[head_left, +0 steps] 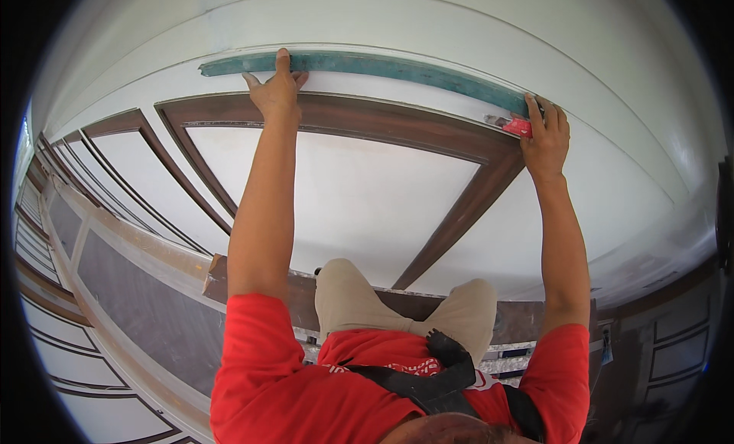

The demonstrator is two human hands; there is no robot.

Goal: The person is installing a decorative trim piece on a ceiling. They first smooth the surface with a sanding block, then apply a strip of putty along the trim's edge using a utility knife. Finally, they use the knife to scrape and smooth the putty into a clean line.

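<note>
A long, thin green strip [413, 67] lies along the white wall above a dark brown frame moulding [382, 121]. With one finger across its face and the other fingers spread below, my left hand [277, 94] holds the strip left of its middle. My right hand [547, 138] is at the strip's right end, fingers bent over it. The same hand grips a small red-handled tool [517, 126], whose pale metallic end points left along the moulding. My palm hides part of the tool, so its exact kind is unclear.
White panels [329, 184] bordered by brown moulding fill the wall in front of me. A dark plank [294, 291] runs near my knees. To the left, a long, dusty ledge [153, 306] stretches away beside a panelled railing [99, 364].
</note>
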